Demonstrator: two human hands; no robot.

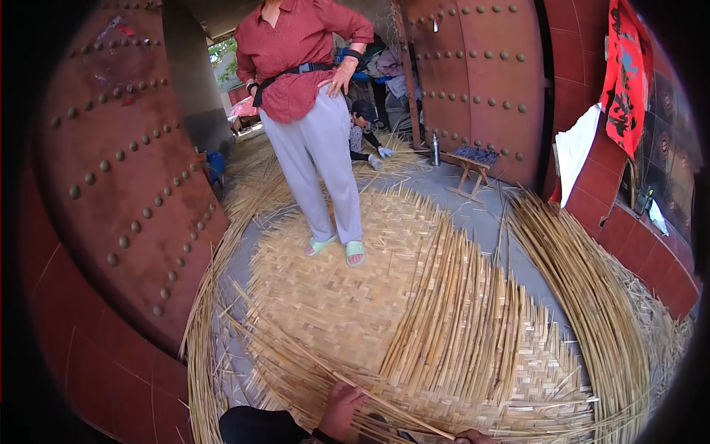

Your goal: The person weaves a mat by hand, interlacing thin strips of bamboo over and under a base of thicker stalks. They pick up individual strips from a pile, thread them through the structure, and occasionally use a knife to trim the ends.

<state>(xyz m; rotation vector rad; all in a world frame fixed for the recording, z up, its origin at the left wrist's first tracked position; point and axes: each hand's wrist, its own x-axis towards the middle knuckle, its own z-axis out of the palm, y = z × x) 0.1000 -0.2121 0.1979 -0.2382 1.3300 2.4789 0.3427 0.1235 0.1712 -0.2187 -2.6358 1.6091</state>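
A large woven reed mat covers the floor in front of me, with a layer of loose long reeds lying on its right half. At the bottom, my left hand is closed around a long reed that slants down to the right across the mat's near edge. By that reed's lower end is my right hand, cut off by the frame's edge, its fingers curled at the tip. Between my hands a small dark object shows, too hidden to name.
A person in a red shirt stands on the mat. Behind, another person in gloves crouches over reeds. A thick reed bundle lies right. Studded doors flank the passage, with a small stool and a metal flask.
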